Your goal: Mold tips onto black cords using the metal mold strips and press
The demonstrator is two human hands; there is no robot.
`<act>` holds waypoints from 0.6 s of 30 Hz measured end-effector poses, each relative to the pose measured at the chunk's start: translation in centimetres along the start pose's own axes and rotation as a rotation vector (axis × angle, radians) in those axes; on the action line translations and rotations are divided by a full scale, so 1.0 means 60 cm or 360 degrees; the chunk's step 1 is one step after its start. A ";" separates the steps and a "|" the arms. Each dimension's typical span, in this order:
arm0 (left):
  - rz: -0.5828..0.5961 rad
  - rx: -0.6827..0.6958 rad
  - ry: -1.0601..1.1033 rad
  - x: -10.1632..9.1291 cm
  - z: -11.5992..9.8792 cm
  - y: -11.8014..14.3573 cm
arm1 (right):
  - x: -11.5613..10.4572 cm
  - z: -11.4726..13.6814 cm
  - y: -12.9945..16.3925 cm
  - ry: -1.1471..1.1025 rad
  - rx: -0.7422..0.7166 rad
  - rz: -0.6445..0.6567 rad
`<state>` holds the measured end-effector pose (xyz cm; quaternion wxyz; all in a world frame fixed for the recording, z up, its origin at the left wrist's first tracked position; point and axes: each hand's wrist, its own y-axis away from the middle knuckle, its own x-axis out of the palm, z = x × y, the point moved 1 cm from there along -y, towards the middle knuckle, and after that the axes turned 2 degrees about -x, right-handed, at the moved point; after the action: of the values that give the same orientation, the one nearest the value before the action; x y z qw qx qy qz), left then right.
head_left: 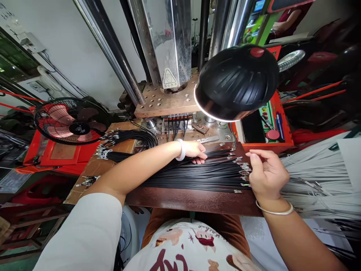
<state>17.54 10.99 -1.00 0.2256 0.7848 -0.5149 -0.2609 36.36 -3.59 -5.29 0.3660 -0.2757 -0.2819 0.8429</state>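
Note:
Many flat black cables (194, 175) lie side by side on the brown board, their small metal end connectors (244, 173) toward the right. My left hand (195, 151) reaches across them with its fingers curled around some of the upper cables. Just right of the connectors is my right hand (267, 174), closed, with thumb and forefinger drawn together. Whatever its fingertips hold, if anything, is too small to make out. Beyond both hands, a few black cables (177, 122) stick out of the metal fixture (162, 124) under the press.
The press plate (169, 107) hangs over the fixture. A black lamp (238, 81) looms at right. Looped cables (132, 137) lie at left by a fan (76, 122). Pale cables (316, 180) are heaped at right, beside a red control box (282, 137) with a button.

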 end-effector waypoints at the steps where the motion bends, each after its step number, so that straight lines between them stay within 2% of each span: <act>1: -0.0016 -0.0006 0.0018 0.001 -0.001 0.000 | 0.000 0.007 -0.004 0.0038 -0.0077 0.0043; 3: -0.0002 0.0011 0.0030 0.003 -0.005 0.002 | 0.009 0.028 -0.016 0.0151 -0.0344 0.0262; 6: 0.0077 0.0029 0.0107 0.003 -0.012 0.015 | 0.040 0.059 -0.038 0.0429 -0.0857 0.0861; 8: 0.0094 0.0111 0.0115 -0.005 -0.013 0.030 | 0.064 0.062 -0.050 0.0659 -0.1080 0.1178; 9: -0.0008 0.0232 0.0087 -0.012 -0.011 0.040 | 0.074 0.058 -0.056 0.0766 -0.1113 0.1261; 11: -0.0420 0.0566 0.0030 -0.033 -0.002 0.064 | 0.089 0.043 -0.064 0.0852 -0.1077 0.1264; 13: -0.0841 0.0910 -0.0104 -0.054 0.009 0.087 | 0.102 0.031 -0.070 0.0649 -0.1005 0.1180; 14: -0.0904 0.1064 -0.0282 -0.061 0.014 0.096 | 0.111 0.029 -0.072 0.0454 -0.0981 0.1167; 15: -0.0848 0.1211 -0.0535 -0.063 0.018 0.101 | 0.123 0.030 -0.074 0.0240 -0.0980 0.1202; 16: -0.0711 0.1342 -0.0834 -0.063 0.020 0.103 | 0.137 0.032 -0.076 0.0056 -0.0991 0.1278; 18: -0.0463 0.1576 -0.1326 -0.058 0.023 0.099 | 0.170 0.036 -0.083 -0.0117 -0.1024 0.1457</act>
<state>11.42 11.90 2.26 -0.4172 0.6907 -0.5070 -0.3030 31.31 6.57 -3.05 -0.1500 -0.4382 -0.3891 0.7963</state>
